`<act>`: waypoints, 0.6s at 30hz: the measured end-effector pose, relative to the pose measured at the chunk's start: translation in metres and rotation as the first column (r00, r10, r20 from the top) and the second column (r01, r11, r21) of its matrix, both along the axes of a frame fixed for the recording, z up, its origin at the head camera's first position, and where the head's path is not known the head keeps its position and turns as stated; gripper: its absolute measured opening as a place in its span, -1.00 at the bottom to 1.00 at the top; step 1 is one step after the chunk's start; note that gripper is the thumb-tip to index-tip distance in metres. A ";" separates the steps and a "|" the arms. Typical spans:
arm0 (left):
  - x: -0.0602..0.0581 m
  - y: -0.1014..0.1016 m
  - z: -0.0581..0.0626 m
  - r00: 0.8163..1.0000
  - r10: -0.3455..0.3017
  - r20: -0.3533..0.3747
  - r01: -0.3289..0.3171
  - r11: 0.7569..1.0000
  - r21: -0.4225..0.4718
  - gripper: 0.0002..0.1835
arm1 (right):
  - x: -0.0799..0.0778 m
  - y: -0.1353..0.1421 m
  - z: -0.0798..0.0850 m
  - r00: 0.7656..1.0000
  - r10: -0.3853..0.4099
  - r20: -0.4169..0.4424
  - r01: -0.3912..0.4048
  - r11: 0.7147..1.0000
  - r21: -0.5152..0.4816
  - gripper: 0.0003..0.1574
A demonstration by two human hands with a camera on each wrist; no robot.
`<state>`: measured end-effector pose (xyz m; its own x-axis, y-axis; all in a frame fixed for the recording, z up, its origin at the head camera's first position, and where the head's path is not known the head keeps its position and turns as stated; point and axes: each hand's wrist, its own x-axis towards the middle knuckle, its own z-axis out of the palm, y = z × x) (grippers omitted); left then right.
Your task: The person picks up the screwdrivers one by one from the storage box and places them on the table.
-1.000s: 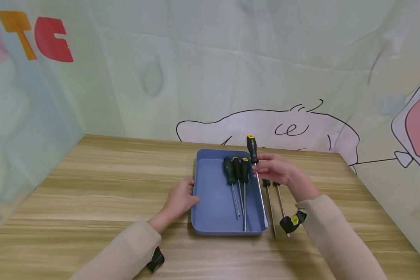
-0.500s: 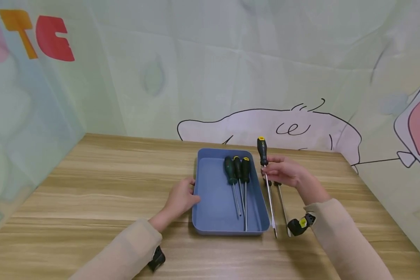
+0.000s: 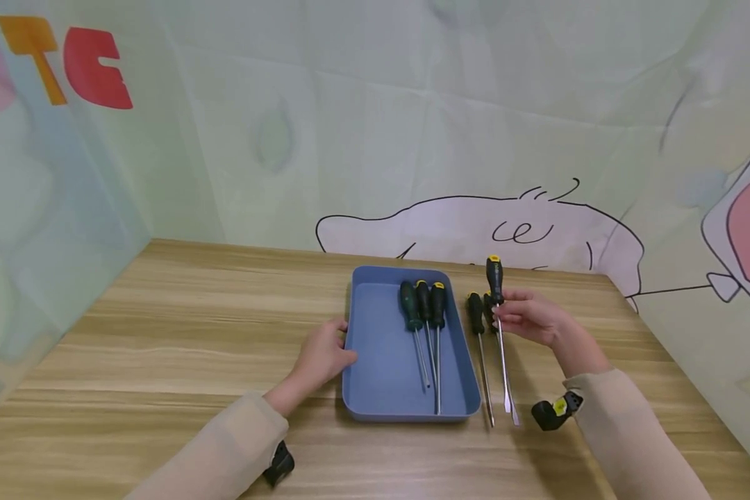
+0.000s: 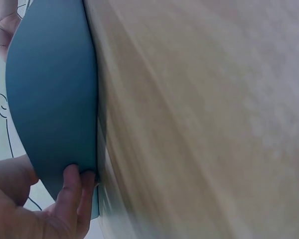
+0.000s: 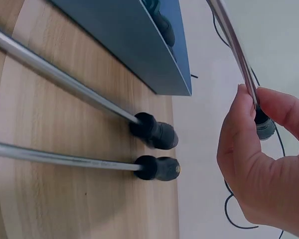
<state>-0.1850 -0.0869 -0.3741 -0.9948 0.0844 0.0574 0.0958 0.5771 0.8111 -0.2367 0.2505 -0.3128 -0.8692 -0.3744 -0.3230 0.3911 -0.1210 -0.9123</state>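
My right hand [image 3: 531, 317] pinches a long screwdriver [image 3: 495, 278] by its shaft, just below the black handle with a yellow cap. The handle points up and away, and the flat tip hangs toward me, above the wood; the right wrist view shows thumb and fingers meeting on the metal. Below it, two more screwdrivers [image 5: 154, 131] lie side by side on the table, right of a blue tray [image 3: 375, 417]. My left hand [image 3: 322, 353] holds the tray's left wall, thumb over the rim and fingers [image 4: 71, 191] against the outside.
Inside the tray, toward its right side, lie a dark green screwdriver [image 3: 410, 305] and two black ones with yellow caps [image 3: 437, 305]. A wooden table [image 3: 225, 312] carries everything. Behind it hangs a printed cloth backdrop [image 3: 375, 139].
My right hand has carried the screwdriver rightward, from over the tray's right edge to above the two lying on the table. My left hand and the tray stay put.
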 end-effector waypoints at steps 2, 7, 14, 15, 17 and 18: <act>0.000 0.001 0.000 1.000 -0.002 0.001 0.002 1.000 0.000 -0.56 | 0.000 0.004 -0.002 1.000 -0.003 0.000 0.003 1.000 -0.009 -0.65; 0.000 0.001 0.001 1.000 -0.002 0.000 0.002 1.000 -0.003 -0.56 | 0.003 0.009 -0.004 1.000 -0.019 0.010 0.019 1.000 -0.004 -0.65; -0.001 0.001 0.001 1.000 0.005 0.006 -0.005 1.000 -0.003 -0.57 | 0.005 0.017 -0.008 0.998 -0.048 0.032 0.047 0.999 0.027 -0.66; -0.001 0.001 0.001 1.000 0.005 0.005 -0.005 1.000 -0.003 -0.57 | 0.005 0.018 -0.008 0.998 -0.054 0.036 0.053 0.998 0.033 -0.66; -0.002 0.001 0.001 1.000 0.006 0.003 -0.006 1.000 -0.005 -0.57 | 0.005 0.021 -0.009 0.997 -0.062 0.039 0.061 0.997 0.041 -0.68; -0.002 0.001 0.000 1.000 0.006 0.003 -0.006 1.000 -0.007 -0.56 | 0.005 0.022 -0.009 0.997 -0.065 0.041 0.064 0.997 0.044 -0.69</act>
